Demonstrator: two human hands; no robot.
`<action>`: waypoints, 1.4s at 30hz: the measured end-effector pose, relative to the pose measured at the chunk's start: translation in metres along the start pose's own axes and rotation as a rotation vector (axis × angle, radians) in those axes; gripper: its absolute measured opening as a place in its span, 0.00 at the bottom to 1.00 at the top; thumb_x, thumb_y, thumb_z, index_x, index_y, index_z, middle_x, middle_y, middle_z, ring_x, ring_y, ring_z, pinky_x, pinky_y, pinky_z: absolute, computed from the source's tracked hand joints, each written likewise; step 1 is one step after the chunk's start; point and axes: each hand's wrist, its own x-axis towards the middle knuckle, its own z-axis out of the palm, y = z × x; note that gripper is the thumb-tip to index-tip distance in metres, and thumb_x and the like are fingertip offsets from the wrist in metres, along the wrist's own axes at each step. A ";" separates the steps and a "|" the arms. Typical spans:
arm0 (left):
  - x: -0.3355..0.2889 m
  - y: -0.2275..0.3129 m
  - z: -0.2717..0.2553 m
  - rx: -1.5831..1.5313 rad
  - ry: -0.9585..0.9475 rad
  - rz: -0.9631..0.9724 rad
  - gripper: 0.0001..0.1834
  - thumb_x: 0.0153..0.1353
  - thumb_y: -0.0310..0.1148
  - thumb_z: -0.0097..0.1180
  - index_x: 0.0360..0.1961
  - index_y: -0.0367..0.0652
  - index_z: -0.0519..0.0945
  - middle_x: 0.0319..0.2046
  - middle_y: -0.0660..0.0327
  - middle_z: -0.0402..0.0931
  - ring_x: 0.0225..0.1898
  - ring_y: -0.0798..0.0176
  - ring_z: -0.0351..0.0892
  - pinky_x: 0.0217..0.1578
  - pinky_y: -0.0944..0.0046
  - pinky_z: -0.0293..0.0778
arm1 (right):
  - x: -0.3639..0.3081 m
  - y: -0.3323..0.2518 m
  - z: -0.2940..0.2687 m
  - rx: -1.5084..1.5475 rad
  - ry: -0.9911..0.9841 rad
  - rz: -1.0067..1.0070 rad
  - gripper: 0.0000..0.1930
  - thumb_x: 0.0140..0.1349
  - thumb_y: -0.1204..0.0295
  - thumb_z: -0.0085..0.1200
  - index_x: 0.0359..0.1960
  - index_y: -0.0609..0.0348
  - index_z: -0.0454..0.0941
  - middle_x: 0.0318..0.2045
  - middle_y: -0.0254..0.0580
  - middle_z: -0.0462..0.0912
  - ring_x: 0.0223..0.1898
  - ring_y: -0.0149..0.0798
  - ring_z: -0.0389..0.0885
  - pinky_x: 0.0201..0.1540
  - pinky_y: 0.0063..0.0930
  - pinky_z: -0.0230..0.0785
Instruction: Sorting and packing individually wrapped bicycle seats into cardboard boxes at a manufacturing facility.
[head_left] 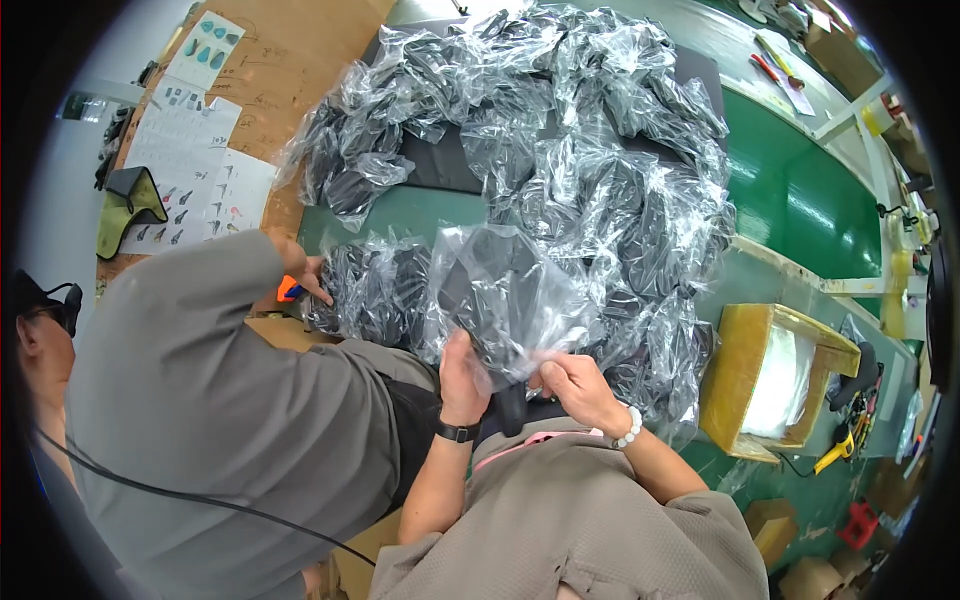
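Observation:
Between my hands is a dark item in a clear plastic bag (490, 275), held in front of my body above the table's near edge. My left hand (462, 378) wraps around the bag's lower left side. At the lower right, my right hand (580, 388) pinches the edge of the plastic between thumb and fingers. A black, rounded end (512, 408) sticks out below the bag, between my wrists; the item's exact kind is hard to make out through the film. Many similar bagged dark items (640, 215) lie heaped on the table beyond.
Close on my left a co-worker in a grey shirt (200, 370) reaches a hand (315, 280) to the bagged items, near an orange tool (289, 288). To the right stands a yellow-brown box (735, 380) with clear plastic inside. A yellow-handled tool (835, 452) lies beyond it.

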 end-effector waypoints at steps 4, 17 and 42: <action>0.013 -0.015 -0.007 -0.148 0.048 -0.024 0.14 0.66 0.40 0.47 0.43 0.41 0.77 0.41 0.62 0.80 0.44 0.63 0.78 0.48 0.58 0.72 | 0.008 -0.003 0.015 -0.172 0.121 -0.191 0.16 0.61 0.76 0.47 0.51 0.63 0.72 0.29 0.54 0.80 0.26 0.51 0.80 0.31 0.33 0.71; 0.025 0.003 -0.042 -0.214 0.202 0.097 0.18 0.67 0.35 0.38 0.50 0.38 0.75 0.48 0.58 0.78 0.48 0.57 0.77 0.53 0.56 0.70 | -0.017 -0.010 0.009 -1.092 -0.109 -0.373 0.06 0.52 0.72 0.53 0.32 0.55 0.74 0.29 0.40 0.72 0.33 0.41 0.75 0.34 0.35 0.69; 0.005 -0.059 -0.045 0.149 0.008 -0.007 0.19 0.71 0.30 0.36 0.60 0.36 0.65 0.53 0.58 0.73 0.51 0.65 0.74 0.53 0.65 0.70 | 0.036 0.062 0.043 0.240 0.224 0.009 0.45 0.55 0.66 0.63 0.68 0.69 0.48 0.63 0.56 0.62 0.64 0.43 0.61 0.66 0.33 0.54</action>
